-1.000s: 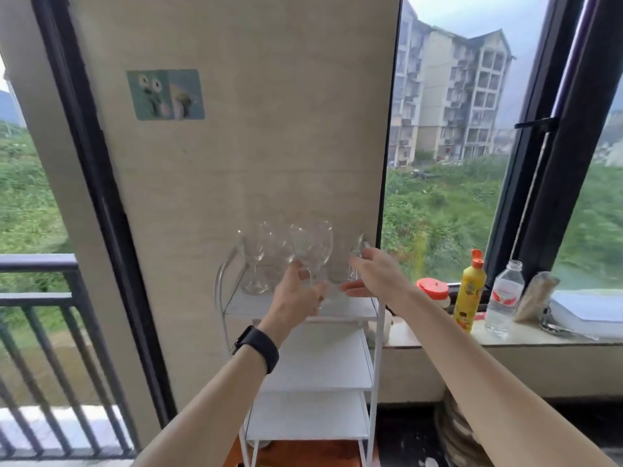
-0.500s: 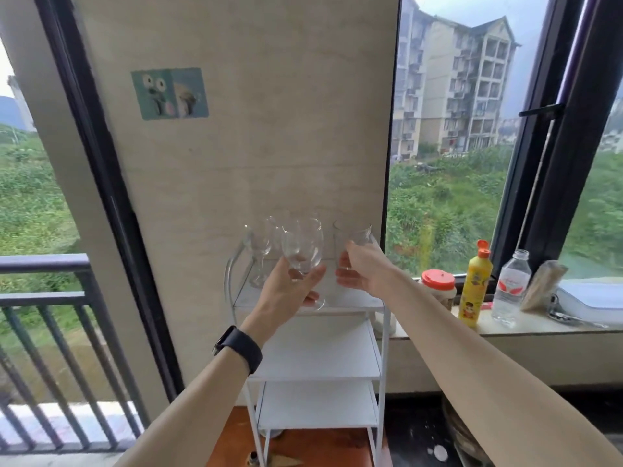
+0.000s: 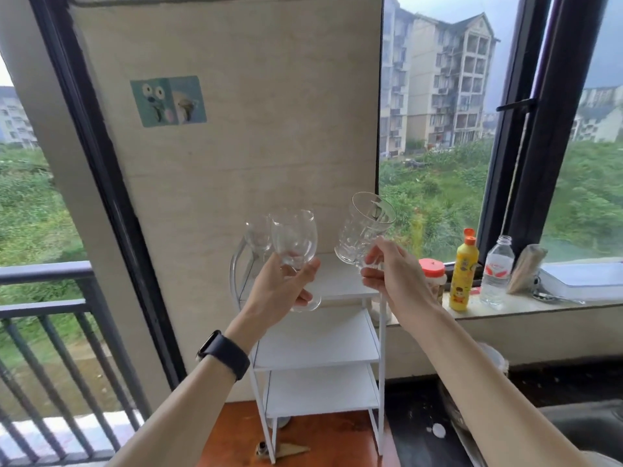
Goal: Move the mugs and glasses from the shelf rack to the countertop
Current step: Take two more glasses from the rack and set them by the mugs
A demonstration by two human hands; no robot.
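My left hand [image 3: 281, 291] grips a clear wine glass [image 3: 294, 241] by its stem, lifted off the white shelf rack [image 3: 337, 284]. My right hand [image 3: 392, 278] holds a clear glass mug [image 3: 362, 230], tilted to the left, above the rack's top shelf. Another wine glass [image 3: 257, 234] stands on the top shelf behind the one in my left hand. The rack's lower shelves [image 3: 317, 345] hold nothing I can see. The pale countertop [image 3: 526, 306] runs along the window sill to the right.
On the countertop stand a jar with an orange lid [image 3: 432, 274], a yellow squeeze bottle [image 3: 463, 269], a clear water bottle [image 3: 495, 273], a brown packet [image 3: 526, 264] and a white tray [image 3: 586, 278]. A balcony railing [image 3: 40, 305] is left.
Both hands closed on glassware and raised it off the top shelf. The mug in my right hand has tipped leftward as it rose. One wine glass stayed on the shelf.
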